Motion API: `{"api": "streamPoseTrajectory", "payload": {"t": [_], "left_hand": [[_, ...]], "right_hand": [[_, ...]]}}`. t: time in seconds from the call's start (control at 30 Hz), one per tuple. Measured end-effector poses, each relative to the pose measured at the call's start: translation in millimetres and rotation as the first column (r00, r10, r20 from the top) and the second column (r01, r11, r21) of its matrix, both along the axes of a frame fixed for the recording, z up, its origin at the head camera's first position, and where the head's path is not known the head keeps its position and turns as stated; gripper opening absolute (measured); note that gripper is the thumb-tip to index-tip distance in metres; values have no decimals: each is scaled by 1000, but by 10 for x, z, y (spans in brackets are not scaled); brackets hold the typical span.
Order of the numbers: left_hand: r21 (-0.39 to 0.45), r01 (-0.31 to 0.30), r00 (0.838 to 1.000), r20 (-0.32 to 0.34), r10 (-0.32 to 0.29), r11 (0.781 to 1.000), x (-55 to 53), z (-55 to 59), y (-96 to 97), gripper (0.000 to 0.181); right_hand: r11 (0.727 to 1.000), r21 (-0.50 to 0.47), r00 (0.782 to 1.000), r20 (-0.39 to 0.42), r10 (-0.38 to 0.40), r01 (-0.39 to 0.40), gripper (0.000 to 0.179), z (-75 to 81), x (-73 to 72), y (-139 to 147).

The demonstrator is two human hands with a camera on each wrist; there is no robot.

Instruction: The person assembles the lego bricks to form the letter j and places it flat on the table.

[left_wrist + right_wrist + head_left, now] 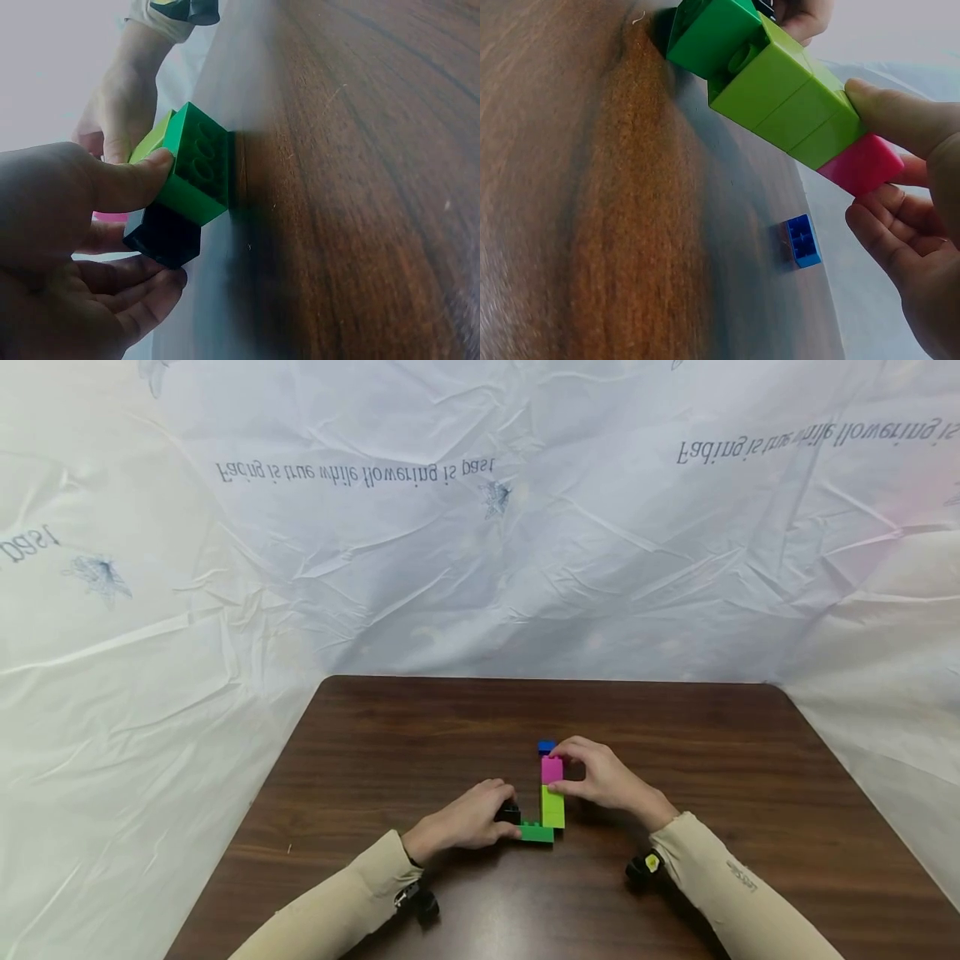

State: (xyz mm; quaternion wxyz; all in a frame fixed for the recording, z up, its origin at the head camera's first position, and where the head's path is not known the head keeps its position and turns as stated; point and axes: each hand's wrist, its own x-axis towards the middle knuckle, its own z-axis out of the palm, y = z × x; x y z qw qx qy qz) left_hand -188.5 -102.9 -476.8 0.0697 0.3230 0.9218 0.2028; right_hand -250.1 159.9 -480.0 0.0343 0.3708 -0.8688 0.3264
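A joined row of toy building bricks lies between both hands. My left hand grips its near end, thumb on the green brick and fingers around the black brick beside it. Lime-green bricks run away from the green one, with a pink brick at their far end. My right hand pinches that far end, its thumb on the lime part and its fingertips at the pink brick. A blue brick lies apart on the table past the pink end, its hollow side showing in the right wrist view.
The bricks are on a dark brown wood-grain table with rounded far corners. White printed sheeting hangs behind it and along both sides. Each sleeved wrist wears a small black device.
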Motion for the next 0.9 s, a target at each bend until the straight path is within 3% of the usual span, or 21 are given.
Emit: {"api": "streamPoseTrajectory", "payload": {"t": [0.37,0.9], "left_hand": [[-2,-16,999,33,16,1000,15,-1,-15,36],[34,-10,1000,29,9,999,21,-34,-17,36]], "right_hand": [[1000,11,999,35,21,-21,47,-26,-37,-3],[997,67,995,91,31,-38,50,-40,-66,-15]]}}
